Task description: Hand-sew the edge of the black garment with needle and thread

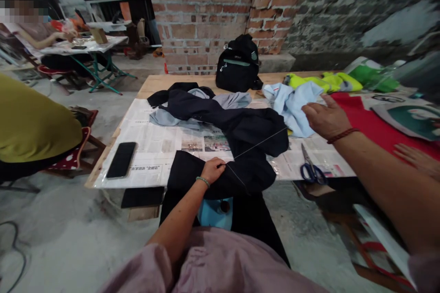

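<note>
A dark navy garment [220,116] lies crumpled across the table, with part of it hanging over the front edge by my lap. My left hand [213,171] is closed in a pinch on the dark cloth at that edge. A thin pale thread [256,146] rises from the cloth, bends at my left fingertips and runs taut up toward my right hand. Raised over the table on the right, my right hand [328,116] has its fingers closed at the thread's end; any needle there is too small to see. Blue-handled scissors [312,171] lie below that hand.
Newspaper covers the wooden table [151,83]. On it are a phone [121,160], a black backpack [237,65], a light blue cloth [292,103], a yellow vest [325,81] and red cloth [357,116]. Another person's hand [417,158] rests at the right. Other people sit at the left.
</note>
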Motion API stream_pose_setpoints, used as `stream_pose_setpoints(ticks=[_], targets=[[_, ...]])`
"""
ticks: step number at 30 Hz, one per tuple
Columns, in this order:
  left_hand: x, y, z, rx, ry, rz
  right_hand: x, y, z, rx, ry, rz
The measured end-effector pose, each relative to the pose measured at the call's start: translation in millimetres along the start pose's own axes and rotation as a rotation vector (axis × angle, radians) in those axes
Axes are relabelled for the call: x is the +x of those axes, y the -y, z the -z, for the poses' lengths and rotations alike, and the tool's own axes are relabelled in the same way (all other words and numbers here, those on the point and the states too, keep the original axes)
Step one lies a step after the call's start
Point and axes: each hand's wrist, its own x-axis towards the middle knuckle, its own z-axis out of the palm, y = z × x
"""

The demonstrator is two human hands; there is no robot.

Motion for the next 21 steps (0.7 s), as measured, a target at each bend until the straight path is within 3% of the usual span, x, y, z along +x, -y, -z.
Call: stream_pose_setpoints(ticks=[21], targets=[[1, -4, 1, 0.029, 0.011, -0.008, -24, -62, 14, -0.235, 0.162, -0.201]])
